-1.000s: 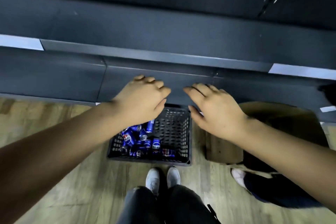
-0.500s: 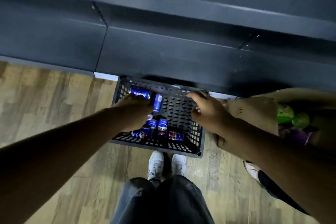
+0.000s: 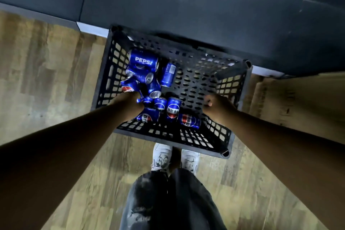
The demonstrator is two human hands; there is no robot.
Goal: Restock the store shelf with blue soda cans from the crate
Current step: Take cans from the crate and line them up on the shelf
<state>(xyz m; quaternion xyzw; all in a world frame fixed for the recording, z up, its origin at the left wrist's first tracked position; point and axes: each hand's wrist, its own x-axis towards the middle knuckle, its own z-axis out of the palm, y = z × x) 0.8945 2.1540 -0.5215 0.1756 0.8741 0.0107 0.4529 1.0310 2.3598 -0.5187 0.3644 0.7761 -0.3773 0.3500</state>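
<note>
A black crate [image 3: 222, 136] stands on the wooden floor [image 3: 46, 80], its far side against the dark shelf base [image 3: 186, 5]. Blue soda cans [image 3: 143, 60] lie jumbled along its left side and near edge. The left hand [image 3: 128, 104] reaches among them; the right hand [image 3: 217, 105] hangs curled over the crate's right half.

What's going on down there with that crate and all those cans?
A person stands over a black plastic crate on the floor, in front of a dark store shelf. Both hands are down inside it: the left hand is among the blue soda cans piled on that side, while the right hand is over the emptier side, holding nothing visible.
</note>
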